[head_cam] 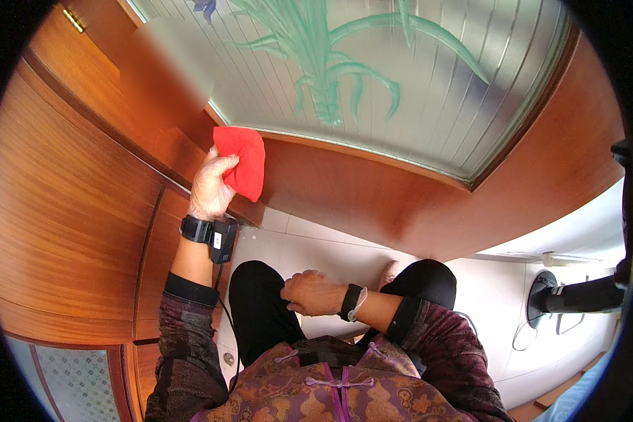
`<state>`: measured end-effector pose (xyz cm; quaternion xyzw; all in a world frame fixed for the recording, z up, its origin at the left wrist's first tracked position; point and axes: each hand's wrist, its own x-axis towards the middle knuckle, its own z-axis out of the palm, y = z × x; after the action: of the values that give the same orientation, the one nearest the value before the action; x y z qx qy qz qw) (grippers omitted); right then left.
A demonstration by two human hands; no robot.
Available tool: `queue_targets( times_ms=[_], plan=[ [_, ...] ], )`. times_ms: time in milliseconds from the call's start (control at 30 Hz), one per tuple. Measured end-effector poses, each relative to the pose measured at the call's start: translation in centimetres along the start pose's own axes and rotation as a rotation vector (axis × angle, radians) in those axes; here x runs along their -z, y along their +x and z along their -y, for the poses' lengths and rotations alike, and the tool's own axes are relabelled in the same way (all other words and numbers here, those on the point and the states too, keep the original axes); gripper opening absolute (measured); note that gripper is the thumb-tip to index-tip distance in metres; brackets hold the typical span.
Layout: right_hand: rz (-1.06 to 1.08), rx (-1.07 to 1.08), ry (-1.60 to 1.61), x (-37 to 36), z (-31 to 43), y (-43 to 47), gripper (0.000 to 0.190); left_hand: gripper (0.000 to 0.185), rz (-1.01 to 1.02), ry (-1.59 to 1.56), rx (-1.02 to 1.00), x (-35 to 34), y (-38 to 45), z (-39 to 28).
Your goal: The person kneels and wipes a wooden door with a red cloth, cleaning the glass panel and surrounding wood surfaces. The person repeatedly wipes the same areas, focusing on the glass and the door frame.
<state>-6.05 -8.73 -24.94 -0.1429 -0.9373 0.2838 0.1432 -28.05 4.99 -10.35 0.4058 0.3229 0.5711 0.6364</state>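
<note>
My left hand (209,182) grips a folded red cloth (247,168), thumb on top and fingers mostly hidden behind it. The cloth is at the lower left corner of a wooden door (337,184) with a textured glass panel (432,105); whether it touches the wood I cannot tell. A green plant design (322,68) decorates the glass. Over my left knee (264,295), my right hand (314,293) hangs with loosely curled fingers, its palm turned away from view. No object shows in it.
Wooden panelling (79,211) rises on the left, with a brass hinge (74,21) higher up. Pale floor tiles (316,240) lie below the door. To the right is a black stand with a round base (540,300). A black cable (227,316) runs from my left wrist device (222,242).
</note>
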Motion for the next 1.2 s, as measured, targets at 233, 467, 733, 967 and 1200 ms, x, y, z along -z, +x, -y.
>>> queue_targets(
  times_ms=[233,467,733,967,1200],
  plan=[
    [-0.018,-0.013,-0.009,0.5,0.1,-0.1,0.023,0.047,0.08,-0.05,0.014,-0.8,-0.4,0.4],
    [-0.071,-0.016,-0.001,0.9,0.4,-0.3,0.023,0.04,-0.165,0.185,-0.19,-2.3,-0.7,-0.2],
    [-0.109,0.015,0.029,0.4,0.1,-0.3,0.024,0.047,-0.429,0.679,-0.428,-2.1,0.4,0.7],
    [-0.088,0.002,0.034,0.3,0.1,-0.4,0.024,0.038,-0.174,1.294,-0.807,-4.6,1.7,6.5],
    [-0.039,0.005,0.016,0.8,0.4,-0.4,0.023,0.048,-0.031,1.536,-0.866,-9.4,0.1,8.0]
  ],
)
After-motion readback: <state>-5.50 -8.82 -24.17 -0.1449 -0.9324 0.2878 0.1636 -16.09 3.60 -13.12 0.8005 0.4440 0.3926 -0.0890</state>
